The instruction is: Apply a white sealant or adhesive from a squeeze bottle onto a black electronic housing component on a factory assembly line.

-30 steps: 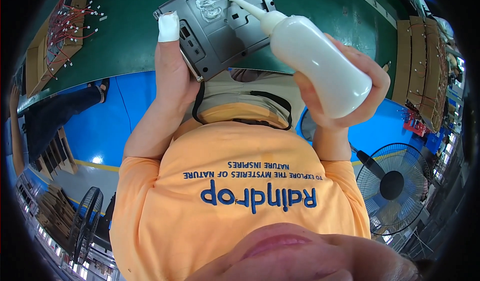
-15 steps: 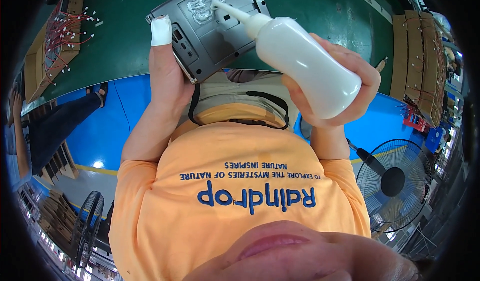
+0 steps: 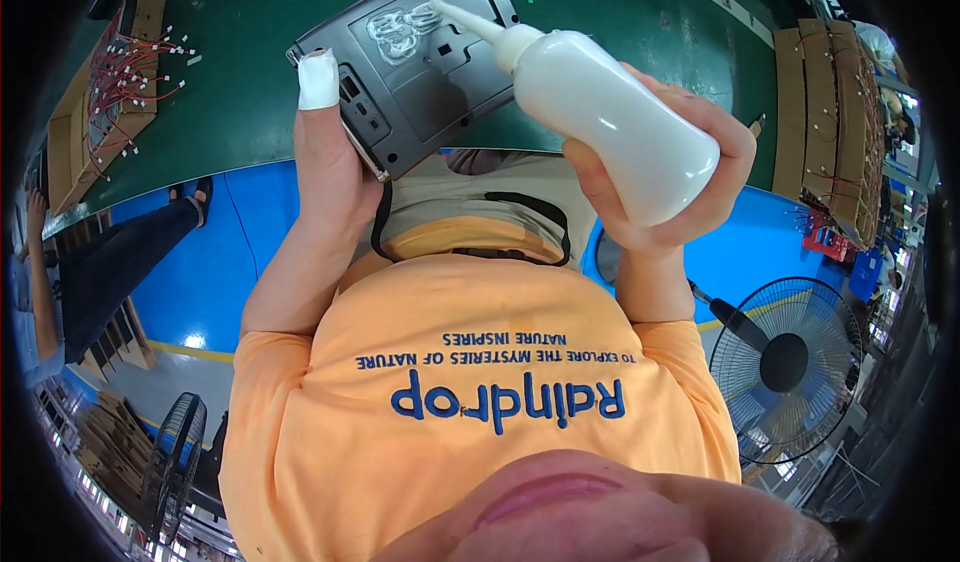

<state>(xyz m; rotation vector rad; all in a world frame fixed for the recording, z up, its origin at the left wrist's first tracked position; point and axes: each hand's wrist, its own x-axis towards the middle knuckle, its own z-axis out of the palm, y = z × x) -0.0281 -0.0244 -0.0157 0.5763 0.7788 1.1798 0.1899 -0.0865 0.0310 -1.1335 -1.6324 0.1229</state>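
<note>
My left hand [image 3: 330, 152] grips the lower left edge of a grey plastic device housing [image 3: 420, 97], its thumb wrapped in white tape [image 3: 319, 80]. The other fingers are hidden beneath the housing. Ports line the side near my thumb, and a recessed panel fills the middle. My right hand [image 3: 700, 152] is closed round a white squeeze bottle [image 3: 615, 112], tilted so that its long thin nozzle [image 3: 468, 19] points at the panel. The nozzle tip is at the end of looping lines of whitish paste [image 3: 398, 32] on the panel.
The housing is over a green worktable [image 3: 235, 92]. Cardboard boxes with red wires [image 3: 125, 92] stand at the left; more cardboard boxes [image 3: 812, 112] are at the right. Fans [image 3: 785, 362] stand on both sides. Another person's legs [image 3: 135, 262] show at the far left.
The paste lines have spread further right across the panel, with the nozzle tip at their end. The housing, both hands and the bottle have shifted slightly left in view.
</note>
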